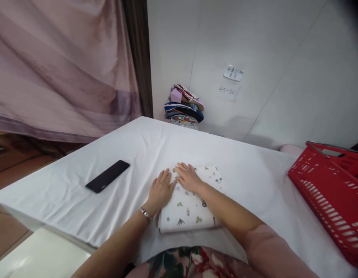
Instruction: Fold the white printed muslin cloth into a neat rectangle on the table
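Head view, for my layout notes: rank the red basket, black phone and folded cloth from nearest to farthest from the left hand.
1. Folded cloth: touching the left hand.
2. Black phone: to that hand's left.
3. Red basket: far right.

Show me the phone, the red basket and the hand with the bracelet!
Black smartphone [108,176]: head view, on its dark screen.
Red shopping basket [326,185]: head view, on its holed side.
Left hand [161,190]: head view, on its back.

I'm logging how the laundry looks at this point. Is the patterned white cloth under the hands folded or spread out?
Folded: the patterned cloth lies as a compact rectangle, with a thick, layered near edge.
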Demonstrator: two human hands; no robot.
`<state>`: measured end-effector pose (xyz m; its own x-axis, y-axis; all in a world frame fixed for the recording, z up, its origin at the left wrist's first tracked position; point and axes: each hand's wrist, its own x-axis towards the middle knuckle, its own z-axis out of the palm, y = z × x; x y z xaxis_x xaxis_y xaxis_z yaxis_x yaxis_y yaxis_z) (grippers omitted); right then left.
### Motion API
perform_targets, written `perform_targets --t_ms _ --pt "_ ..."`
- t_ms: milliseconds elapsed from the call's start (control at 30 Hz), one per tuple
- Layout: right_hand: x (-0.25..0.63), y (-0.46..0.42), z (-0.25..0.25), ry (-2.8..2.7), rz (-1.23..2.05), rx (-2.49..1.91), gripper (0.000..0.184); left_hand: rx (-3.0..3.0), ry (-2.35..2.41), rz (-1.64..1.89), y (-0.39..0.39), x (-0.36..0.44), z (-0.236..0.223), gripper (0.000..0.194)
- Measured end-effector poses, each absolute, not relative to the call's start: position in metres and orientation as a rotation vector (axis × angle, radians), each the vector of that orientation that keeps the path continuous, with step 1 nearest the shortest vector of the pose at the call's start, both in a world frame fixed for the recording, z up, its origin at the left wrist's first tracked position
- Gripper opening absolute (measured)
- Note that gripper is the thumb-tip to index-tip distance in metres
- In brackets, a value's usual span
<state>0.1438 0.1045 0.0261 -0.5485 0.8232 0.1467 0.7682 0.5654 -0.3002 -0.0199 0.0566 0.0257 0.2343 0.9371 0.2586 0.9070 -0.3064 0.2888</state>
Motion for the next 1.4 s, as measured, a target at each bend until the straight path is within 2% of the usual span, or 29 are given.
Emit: perform_targets --t_ms 200,433,567,700,867,933,1033,1100,1200,1400 --pt "0.235 0.104 0.028 -2.259 0.253 -1.745 0.042 2.335 1.811 0.535 0.056 -0.028 0.014 0.043" --pt "0.283 0.114 0.008 -1.875 0.575 -1.922 0.054 2.375 1.782 0.656 0.085 -0.027 0.033 0.032" --pt "0.29 0.126 0.017 -1.848 0.726 -1.97 0.061 2.302 1.696 0.425 0.116 -0.03 0.037 0.034" --pt "0.296 0.142 0.028 -1.768 0.893 -2.051 0.078 2.189 1.616 0.162 0.143 -0.035 0.046 0.041" --pt "0.295 0.148 0.034 -1.652 0.962 -2.117 0.089 2.148 1.474 -0.009 0.161 -0.035 0.057 0.046" --pt "0.295 0.144 0.037 -1.519 1.125 -2.058 0.092 2.164 1.443 -0.016 0.164 -0.033 0.055 0.049" --pt "0.296 0.132 0.045 -1.179 1.478 -1.746 0.1 2.191 1.381 -0.008 0.166 -0.03 0.05 0.054" --pt "0.297 0.125 0.053 -1.034 1.591 -1.563 0.103 2.206 1.339 0.006 0.165 -0.028 0.049 0.056" --pt "0.295 0.116 0.071 -1.057 1.587 -1.454 0.098 2.228 1.301 -0.001 0.164 -0.022 0.05 0.058" --pt "0.279 0.095 0.111 -1.525 1.353 -1.272 0.081 2.31 1.214 -0.131 0.166 -0.007 0.066 0.061"
